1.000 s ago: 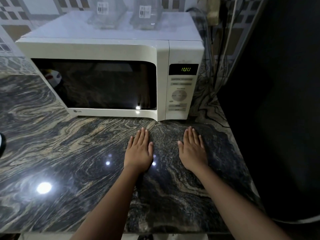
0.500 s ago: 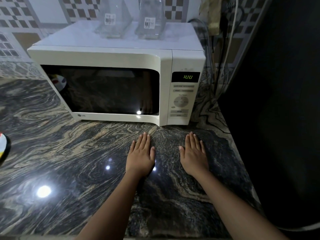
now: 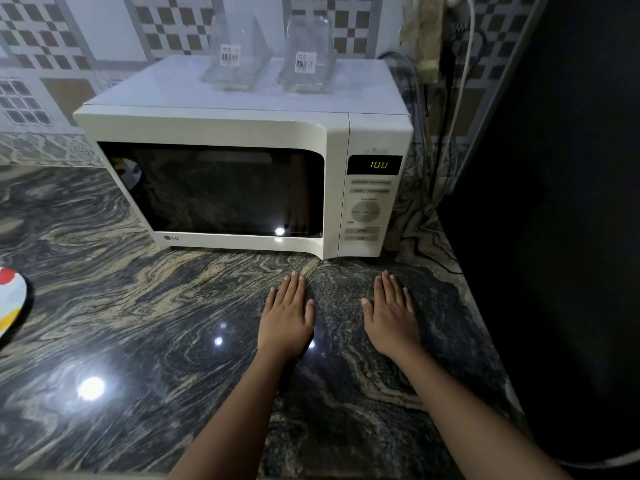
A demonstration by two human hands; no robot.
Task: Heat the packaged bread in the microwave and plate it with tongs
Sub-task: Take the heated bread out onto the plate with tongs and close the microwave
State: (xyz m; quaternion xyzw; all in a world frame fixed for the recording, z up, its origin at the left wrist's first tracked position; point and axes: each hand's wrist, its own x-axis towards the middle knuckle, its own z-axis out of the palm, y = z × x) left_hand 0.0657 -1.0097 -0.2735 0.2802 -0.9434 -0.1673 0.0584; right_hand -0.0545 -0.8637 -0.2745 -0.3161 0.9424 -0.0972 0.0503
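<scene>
Both hands, left hand (image 3: 285,318) & right hand (image 3: 391,320), flat on counter (image 3: 138,341) before shut microwave (image 3: 242,161).

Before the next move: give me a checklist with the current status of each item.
1. Both hands free: ok. The left hand and right hand lie flat on the countertop, holding nothing.
2. Microwave door shut: ok.
3. Display lit: ok. The green digits look like 100.
4. Bread inside: cannot tell, the window is dark.
5. Tongs at hand: not ok, none in view.
6. Plate ready: cannot tell. Only the edge of what looks like a patterned plate shows at the far left.
</scene>
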